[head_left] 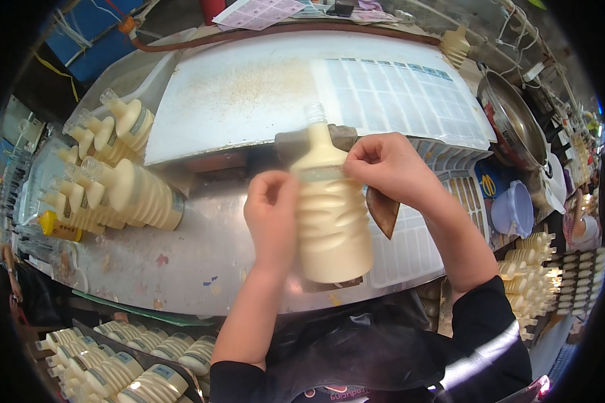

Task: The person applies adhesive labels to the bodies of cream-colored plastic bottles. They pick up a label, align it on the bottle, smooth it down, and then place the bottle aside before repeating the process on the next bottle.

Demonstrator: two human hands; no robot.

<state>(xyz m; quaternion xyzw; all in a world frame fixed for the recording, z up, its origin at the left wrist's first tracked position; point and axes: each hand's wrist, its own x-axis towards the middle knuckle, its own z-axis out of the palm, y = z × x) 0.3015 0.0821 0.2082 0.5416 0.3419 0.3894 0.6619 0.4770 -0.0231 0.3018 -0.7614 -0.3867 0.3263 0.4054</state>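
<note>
A cream-coloured bottle (pixel 336 235) with a ribbed body and a clear threaded neck lies in front of me, its neck pointing away. The shoulder end rests by a grey-brown block (pixel 290 145). Across the bottle's shoulder runs a pale grey label strip (pixel 321 174). At the strip's right end my right hand (pixel 386 164) has thumb and forefinger pinched together; whatever lies between them is too small to make out. My left hand (pixel 273 208) is curled beside the bottle's left side, slightly blurred, with its fingertips closed near the strip's left end.
A pointed brown piece (pixel 383 213) lies right of the bottle. Label sheets (pixel 390 101) cover part of a white board (pixel 208 114). Similar bottles (pixel 138 191) stand at left. More bottles fill a crate (pixel 114 363) at lower left. A lilac bucket (pixel 513 209) stands at right.
</note>
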